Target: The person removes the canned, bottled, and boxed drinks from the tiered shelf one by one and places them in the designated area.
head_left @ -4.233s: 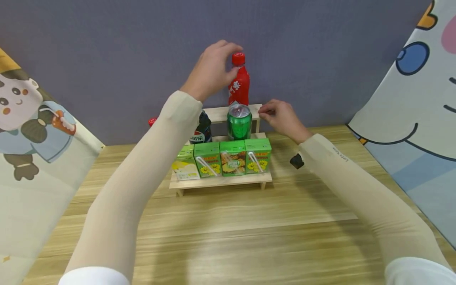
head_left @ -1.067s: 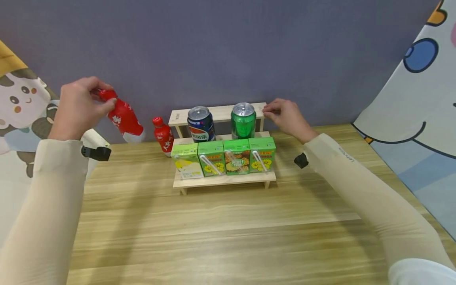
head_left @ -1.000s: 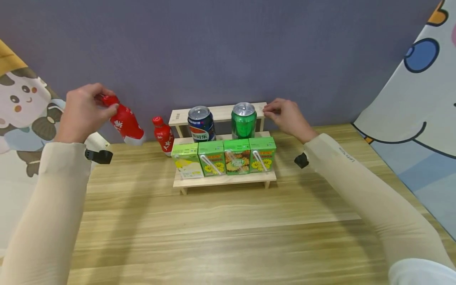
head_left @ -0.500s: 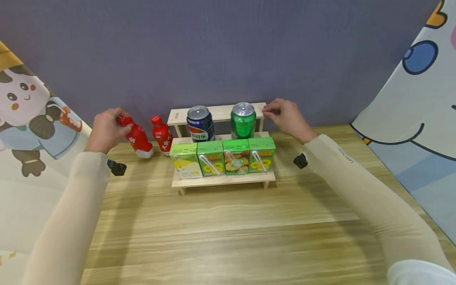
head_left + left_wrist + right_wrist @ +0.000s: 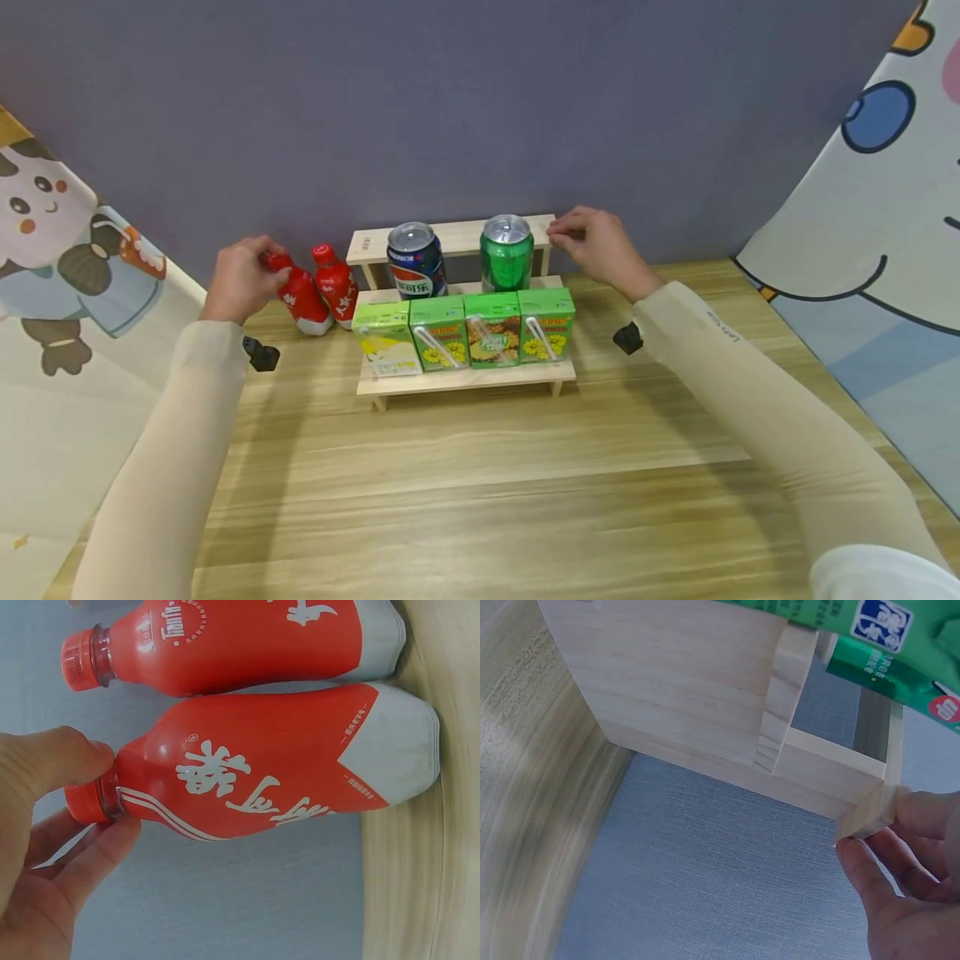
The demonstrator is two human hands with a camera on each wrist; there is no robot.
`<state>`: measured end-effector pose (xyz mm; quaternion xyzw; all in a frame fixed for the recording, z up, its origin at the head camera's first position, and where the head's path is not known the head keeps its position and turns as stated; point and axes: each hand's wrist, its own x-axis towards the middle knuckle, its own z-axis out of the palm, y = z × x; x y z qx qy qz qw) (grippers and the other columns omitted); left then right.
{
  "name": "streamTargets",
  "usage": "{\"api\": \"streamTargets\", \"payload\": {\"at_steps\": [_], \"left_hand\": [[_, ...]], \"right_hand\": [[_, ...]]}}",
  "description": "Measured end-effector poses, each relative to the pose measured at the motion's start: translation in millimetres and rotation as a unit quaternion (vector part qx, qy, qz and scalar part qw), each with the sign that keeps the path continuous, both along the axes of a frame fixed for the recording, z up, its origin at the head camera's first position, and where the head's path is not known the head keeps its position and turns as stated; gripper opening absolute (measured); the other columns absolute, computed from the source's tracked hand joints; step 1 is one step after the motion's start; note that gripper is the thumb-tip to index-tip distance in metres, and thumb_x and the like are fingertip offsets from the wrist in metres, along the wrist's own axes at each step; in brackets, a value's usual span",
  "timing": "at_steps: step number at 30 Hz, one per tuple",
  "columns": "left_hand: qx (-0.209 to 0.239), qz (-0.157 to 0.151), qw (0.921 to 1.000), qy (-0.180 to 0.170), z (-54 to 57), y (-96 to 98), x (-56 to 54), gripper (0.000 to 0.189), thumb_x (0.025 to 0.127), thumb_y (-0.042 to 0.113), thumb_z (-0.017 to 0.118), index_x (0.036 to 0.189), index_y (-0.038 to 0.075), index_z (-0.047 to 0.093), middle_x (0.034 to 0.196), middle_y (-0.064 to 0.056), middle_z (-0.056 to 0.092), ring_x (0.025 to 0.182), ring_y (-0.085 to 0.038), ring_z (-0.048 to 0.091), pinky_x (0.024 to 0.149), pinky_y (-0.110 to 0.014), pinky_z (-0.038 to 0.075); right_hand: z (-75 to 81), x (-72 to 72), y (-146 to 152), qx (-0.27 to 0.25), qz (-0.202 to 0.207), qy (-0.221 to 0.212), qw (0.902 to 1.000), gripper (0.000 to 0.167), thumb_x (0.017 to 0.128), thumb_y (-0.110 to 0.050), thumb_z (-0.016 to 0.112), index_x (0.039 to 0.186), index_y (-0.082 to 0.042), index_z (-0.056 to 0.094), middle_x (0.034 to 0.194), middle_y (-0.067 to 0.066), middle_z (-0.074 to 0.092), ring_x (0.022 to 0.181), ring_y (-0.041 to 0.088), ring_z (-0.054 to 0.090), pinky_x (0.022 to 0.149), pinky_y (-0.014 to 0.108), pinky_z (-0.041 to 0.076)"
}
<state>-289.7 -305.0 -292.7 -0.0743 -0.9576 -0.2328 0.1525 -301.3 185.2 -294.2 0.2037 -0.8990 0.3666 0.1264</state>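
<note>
My left hand [image 5: 243, 279] pinches a red plastic soda bottle [image 5: 305, 302] at its neck, just below the cap. The bottle leans slightly in the head view, its white base at the table. Right beside it stands a second red bottle [image 5: 337, 287]; in the left wrist view the two appear to touch. My right hand [image 5: 596, 250] pinches the right end of the top board of a stepped wooden shelf [image 5: 465, 382], as the right wrist view shows. On the shelf's middle step are a dark blue cola can [image 5: 417, 265] and a green can [image 5: 507, 257].
Several green juice boxes [image 5: 438, 333] line the shelf's lowest step. A bare wooden top board [image 5: 459, 237] runs behind the cans. The wooden table [image 5: 480, 483] extends in front, with a grey wall [image 5: 465, 108] behind and cartoon panels on both sides.
My left hand has carried the red bottle from the top board to the left, then lowered it rightward beside the other red bottle. My right hand has stayed at the shelf's end.
</note>
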Motion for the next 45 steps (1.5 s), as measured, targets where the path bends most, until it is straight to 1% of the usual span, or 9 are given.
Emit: {"api": "streamTargets", "payload": {"at_steps": [6,9,17,23,29,31,38,41,45], "left_hand": [[-0.014,-0.012,0.9997,0.013,3.6,3.5,-1.1,0.023,0.084,0.005,0.065,0.106,-0.002,0.061,0.099,-0.02,0.057,0.08,-0.032,0.055,0.062,-0.034,0.046],[-0.015,-0.014,0.9997,0.011,4.3,3.2,-1.0,0.022,0.084,0.003,0.066,0.105,-0.002,0.061,0.099,-0.02,0.058,0.081,-0.032,0.056,0.063,-0.035,0.047],[-0.008,-0.027,0.9996,0.007,1.7,4.5,-0.7,0.023,0.085,0.0,0.066,0.106,-0.003,0.059,0.102,-0.021,0.054,0.088,-0.037,0.055,0.074,-0.05,0.048],[-0.006,-0.025,0.9997,0.003,1.9,4.8,0.3,0.023,0.085,-0.001,0.065,0.107,-0.003,0.059,0.103,-0.02,0.053,0.089,-0.037,0.055,0.076,-0.051,0.048],[0.002,-0.022,0.9994,-0.028,4.1,3.7,1.5,0.028,0.088,0.003,0.063,0.114,-0.002,0.056,0.11,-0.02,0.051,0.096,-0.04,0.054,0.079,-0.053,0.048],[-0.003,-0.022,0.9993,-0.029,4.3,3.5,2.0,0.029,0.089,0.006,0.062,0.115,-0.002,0.055,0.111,-0.021,0.051,0.099,-0.042,0.052,0.081,-0.054,0.046],[-0.03,-0.037,0.9979,0.045,11.2,13.0,3.4,0.028,0.087,0.008,0.063,0.112,-0.002,0.06,0.109,-0.021,0.053,0.095,-0.038,0.043,0.081,-0.051,0.036],[-0.03,-0.052,0.9965,0.059,18.9,23.5,6.6,0.027,0.087,0.009,0.063,0.112,-0.002,0.06,0.113,-0.021,0.054,0.097,-0.038,0.045,0.084,-0.053,0.035],[-0.028,-0.074,0.9947,0.067,29.6,40.9,12.9,0.027,0.088,0.012,0.063,0.112,0.001,0.061,0.116,-0.017,0.055,0.098,-0.037,0.048,0.085,-0.052,0.039]], "right_hand": [[1.6,1.0,1,0.0,-0.004,-0.003,1.0,0.02,0.092,-0.01,0.061,0.107,0.002,0.069,0.109,0.01,0.061,0.097,0.023,0.059,0.085,0.035,0.049],[1.5,0.4,1,0.001,-0.004,-0.003,1.0,0.02,0.092,-0.01,0.061,0.107,0.001,0.069,0.109,0.01,0.061,0.098,0.023,0.059,0.085,0.036,0.048],[-0.2,-1.0,1,0.001,-0.004,-0.004,1.0,0.02,0.093,-0.01,0.061,0.107,0.001,0.069,0.109,0.009,0.061,0.098,0.023,0.059,0.085,0.036,0.049],[-0.5,-0.9,1,0.004,-0.005,-0.003,1.0,0.02,0.093,-0.011,0.061,0.107,0.0,0.069,0.11,0.008,0.061,0.098,0.022,0.059,0.084,0.035,0.049],[-0.3,-1.8,1,0.01,-0.008,-0.001,0.9999,0.021,0.093,-0.012,0.06,0.107,0.0,0.069,0.109,0.007,0.061,0.098,0.021,0.059,0.084,0.035,0.049],[-0.6,-2.3,1,0.01,-0.009,-0.003,0.9999,0.02,0.093,-0.012,0.06,0.107,-0.001,0.069,0.109,0.007,0.061,0.097,0.021,0.059,0.084,0.035,0.049],[-1.9,-4.7,1,0.006,-0.008,-0.004,0.9999,0.018,0.092,-0.01,0.061,0.106,-0.001,0.07,0.109,0.007,0.061,0.097,0.021,0.059,0.083,0.033,0.049],[-1.4,-5.1,2,0.003,-0.007,-0.002,1.0,0.018,0.092,-0.01,0.061,0.106,-0.001,0.07,0.108,0.008,0.061,0.097,0.021,0.059,0.084,0.034,0.049],[-0.8,-5.2,2,0.006,-0.007,0.002,1.0,0.019,0.092,-0.011,0.062,0.106,-0.001,0.07,0.108,0.009,0.061,0.097,0.022,0.059,0.084,0.035,0.049]]}}
